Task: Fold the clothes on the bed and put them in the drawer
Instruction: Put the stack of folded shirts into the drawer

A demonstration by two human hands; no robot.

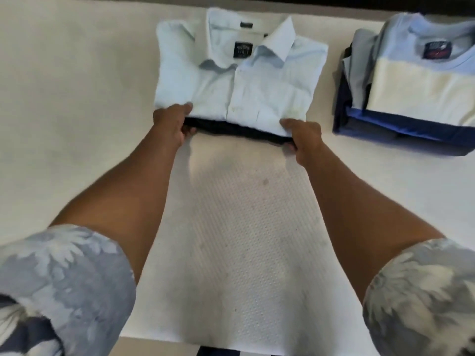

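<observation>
A folded light blue collared shirt (239, 73) lies on top of a dark folded garment (236, 131) on the white bed (77, 98). My left hand (171, 124) grips the near left corner of this small stack, thumb on the shirt and fingers curled under the dark garment. My right hand (303, 137) grips the near right corner the same way. The near edge of the stack is slightly off the bed.
A second stack of folded clothes (411, 80), topped by a pale blue, cream and navy T-shirt, sits at the right. A dark strip runs along the bed's far edge (334, 1). A dotted white mattress surface (231, 240) stretches toward me.
</observation>
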